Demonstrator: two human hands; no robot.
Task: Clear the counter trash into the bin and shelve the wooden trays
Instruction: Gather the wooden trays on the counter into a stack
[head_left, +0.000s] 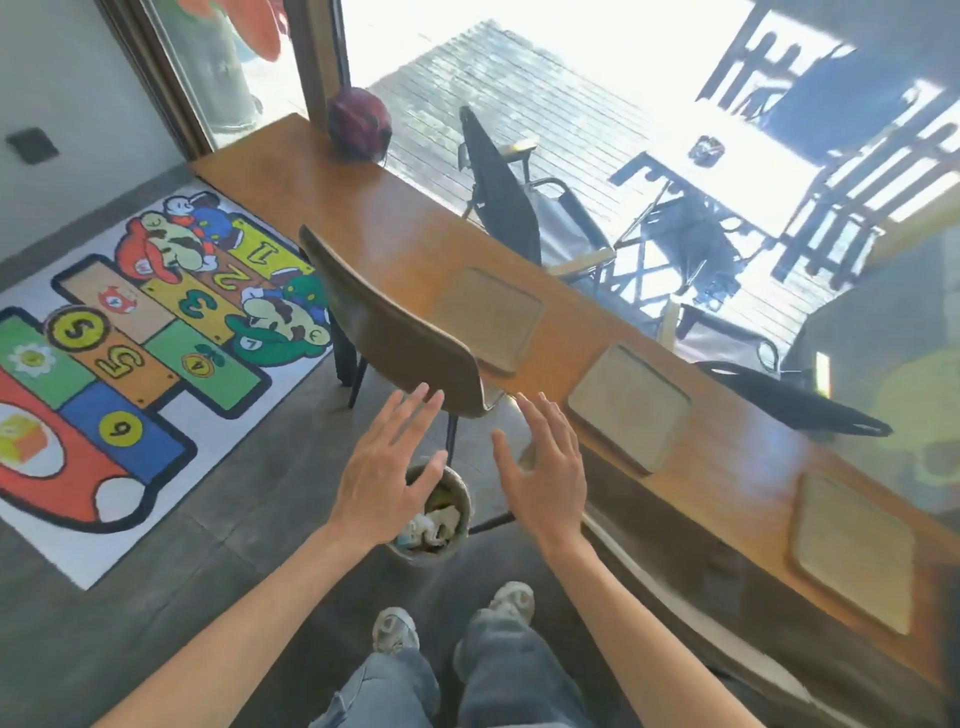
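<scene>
Three wooden trays lie flat on the long wooden counter (395, 218): one behind the chair (491, 312), one in the middle (626, 408), one nearest me (852, 548). A round bin (457, 525) stands on the floor below my hands, holding crumpled paper and other trash (434, 522). My left hand (387, 467) hovers over the bin's left rim, fingers spread and empty. My right hand (545, 467) hangs just right of the bin, also spread and holding nothing. Neither hand touches a tray.
A brown chair (395, 327) stands at the counter, right beyond the bin. A dark red round object (358, 122) sits at the counter's far end by the window. A colourful hopscotch rug (130, 364) covers the floor to the left. My feet are just behind the bin.
</scene>
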